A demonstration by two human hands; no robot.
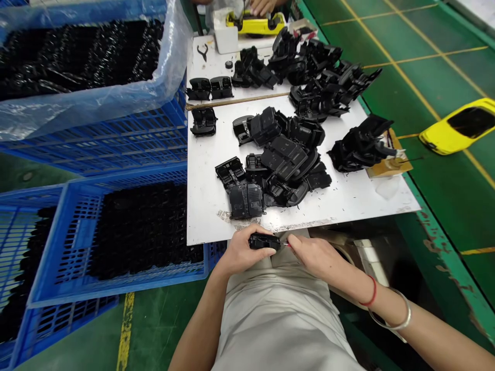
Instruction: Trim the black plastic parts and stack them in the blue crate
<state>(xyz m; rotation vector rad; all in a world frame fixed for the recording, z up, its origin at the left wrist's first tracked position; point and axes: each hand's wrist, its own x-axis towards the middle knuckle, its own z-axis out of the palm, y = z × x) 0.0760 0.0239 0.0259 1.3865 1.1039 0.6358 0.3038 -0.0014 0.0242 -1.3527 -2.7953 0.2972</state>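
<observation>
My left hand (237, 252) is closed around a black plastic toy car interior (265, 242), just off the near edge of the white table. My right hand (315, 252) pinches a small tool (286, 243) with a metal tip and a bit of red; most of it is hidden in the fingers. The tip meets the right end of the black part. Beyond my hands, a pile of similar black car interiors (284, 154) with moulded seats lies on the white table (212, 221).
Blue crates (127, 286) of black parts stand at left, the upper one lined with plastic. Pliers (202, 52) lie at the back. A person's hand (263, 6) is at a yellow car body (255, 24). Another yellow car (460, 126) sits on the green surface at right.
</observation>
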